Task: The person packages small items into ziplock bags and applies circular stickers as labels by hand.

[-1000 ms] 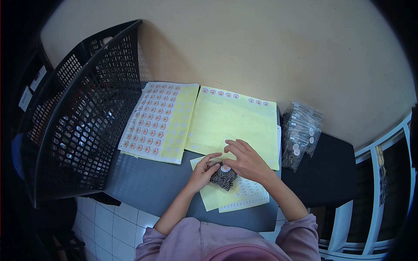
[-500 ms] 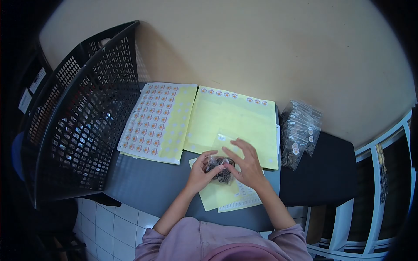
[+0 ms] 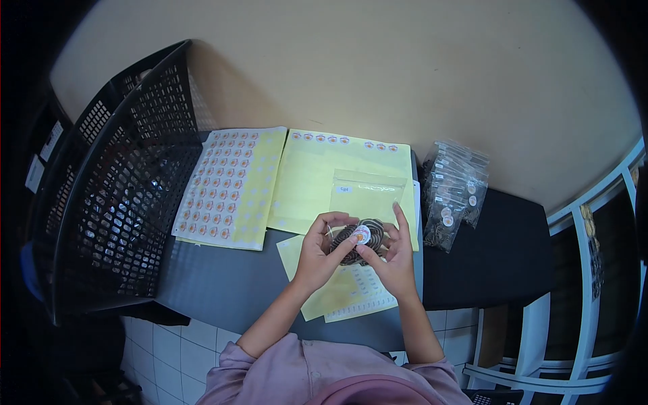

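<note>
My left hand (image 3: 320, 255) and my right hand (image 3: 397, 262) hold a clear plastic bag (image 3: 371, 185) between them, fingers curled around its lower part. Inside sits a dark, striped, coiled bundle (image 3: 379, 244) whose kind I cannot make out. Both thumbs press at a round white sticker (image 3: 362, 234) with an orange-red print on the bag's front. The bag's upper part spreads flat away from me and bears a small white label (image 3: 344, 190). Beneath my hands lie yellow sheets (image 3: 314, 307), one with rows of small white labels (image 3: 361, 307).
A sheet of round printed stickers (image 3: 219, 182) lies to the left, beside a mostly peeled yellow sheet (image 3: 307, 179). A black plastic basket (image 3: 128, 182) stands at the far left. Several filled plastic bags (image 3: 453, 196) overlap on a black surface (image 3: 499, 270) at right.
The sticker, earlier pinched above the bag, now lies against its front under both thumbs. My right hand has come down to grip the bag's side, and the bag faces me more squarely.
</note>
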Demonstrator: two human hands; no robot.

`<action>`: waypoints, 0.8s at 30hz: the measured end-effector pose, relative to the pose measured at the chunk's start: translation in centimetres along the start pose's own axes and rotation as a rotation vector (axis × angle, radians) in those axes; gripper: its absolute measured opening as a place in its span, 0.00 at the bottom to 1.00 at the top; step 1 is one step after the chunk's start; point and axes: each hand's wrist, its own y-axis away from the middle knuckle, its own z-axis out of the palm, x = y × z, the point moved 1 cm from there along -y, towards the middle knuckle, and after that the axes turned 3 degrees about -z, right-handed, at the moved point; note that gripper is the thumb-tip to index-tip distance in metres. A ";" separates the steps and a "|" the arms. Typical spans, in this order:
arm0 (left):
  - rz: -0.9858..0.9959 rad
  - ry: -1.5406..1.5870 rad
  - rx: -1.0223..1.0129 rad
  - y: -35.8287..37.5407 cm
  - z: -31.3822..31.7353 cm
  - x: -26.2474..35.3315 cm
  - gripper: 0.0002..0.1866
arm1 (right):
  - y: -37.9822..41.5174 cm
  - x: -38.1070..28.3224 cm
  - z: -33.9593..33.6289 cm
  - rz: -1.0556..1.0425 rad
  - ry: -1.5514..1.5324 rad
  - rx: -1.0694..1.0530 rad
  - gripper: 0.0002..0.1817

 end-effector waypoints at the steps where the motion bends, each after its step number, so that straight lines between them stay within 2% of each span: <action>1: 0.001 -0.006 -0.027 -0.1 0.3 -0.1 0.17 | 0.2 -0.1 -0.3 0.000 0.000 0.008 0.48; 9: -0.022 -0.099 -0.071 -0.8 2.8 -0.6 0.18 | 0.7 -0.4 -2.2 -0.090 -0.066 0.150 0.44; 16: 0.014 -0.059 -0.183 -3.3 5.6 4.4 0.09 | -0.6 -4.6 -3.8 -0.229 -0.205 0.171 0.43; 24: 0.112 -0.144 -0.199 -3.2 7.8 6.0 0.11 | -0.4 -6.6 -5.3 -0.340 -0.045 0.155 0.43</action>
